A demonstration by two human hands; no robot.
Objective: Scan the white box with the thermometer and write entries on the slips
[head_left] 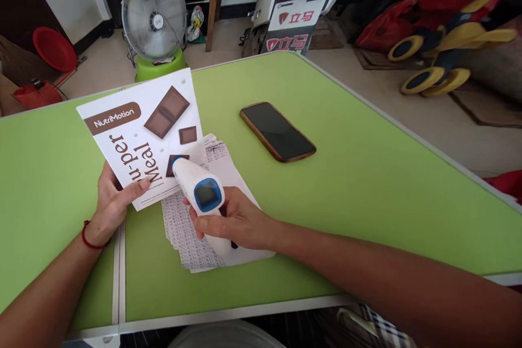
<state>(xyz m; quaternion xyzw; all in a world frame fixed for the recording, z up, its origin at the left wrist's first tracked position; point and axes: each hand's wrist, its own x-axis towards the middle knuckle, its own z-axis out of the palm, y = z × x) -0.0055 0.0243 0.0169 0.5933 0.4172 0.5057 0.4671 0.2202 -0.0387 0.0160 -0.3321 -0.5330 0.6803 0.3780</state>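
Note:
My left hand (pixel 112 201) holds a white printed sheet (pixel 142 133) by its lower edge; it reads "NutriMotion" and "Super Meal" and shows brown chocolate squares. My right hand (pixel 234 220) grips a white handheld device with a blue-framed screen (pixel 199 187), shaped like an infrared thermometer or scanner, its nose pointing at the sheet. Under both lies a stack of printed paper sheets (pixel 191 239) on the green table (pixel 367 174). A red cord circles my left wrist.
A black smartphone in a brown case (pixel 277 131) lies face up beyond the papers. A seam (pixel 118 277) splits the table at left. Behind the table stand a floor fan (pixel 155 13), a scooter's rear (pixel 299 5), a red basin (pixel 54 48) and toy vehicles (pixel 444 49).

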